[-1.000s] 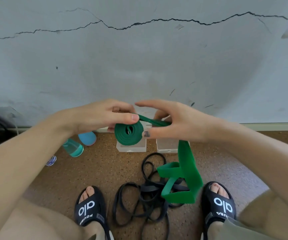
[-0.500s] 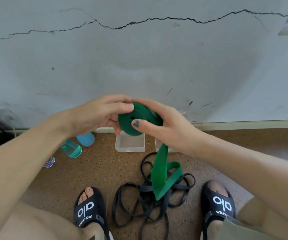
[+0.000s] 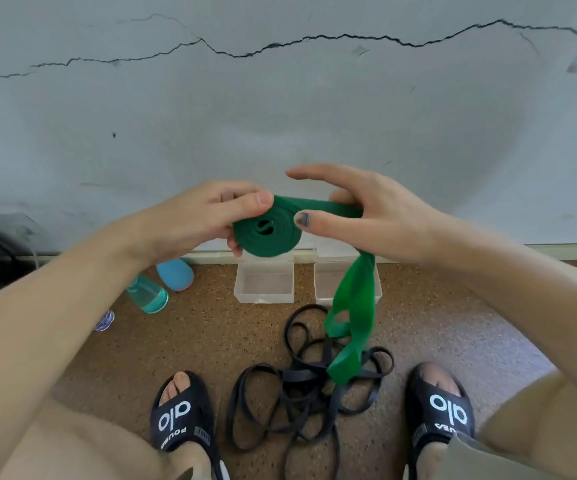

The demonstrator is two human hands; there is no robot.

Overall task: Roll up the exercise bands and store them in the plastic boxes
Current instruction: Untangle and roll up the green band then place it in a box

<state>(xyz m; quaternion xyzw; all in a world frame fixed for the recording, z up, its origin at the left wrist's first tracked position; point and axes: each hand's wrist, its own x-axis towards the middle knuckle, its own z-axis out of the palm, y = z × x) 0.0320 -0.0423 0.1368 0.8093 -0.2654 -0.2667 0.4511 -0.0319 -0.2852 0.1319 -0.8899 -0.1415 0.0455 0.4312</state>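
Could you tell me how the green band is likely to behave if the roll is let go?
The green band looks floppy: its free tail droops and twists below the right hand. The coil would probably spring loose, since only the left hand pinches it. It seems light, hanging without strain.

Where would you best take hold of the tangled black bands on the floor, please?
On the black bands, I would probably pinch the big loop on the left from above: it lies open on the floor, apart from the knot. The green band's tail hangs over the right side.

Teal bottle [image 3: 147,294] beside blue bottle [image 3: 175,274], on floor [image 3: 210,334].
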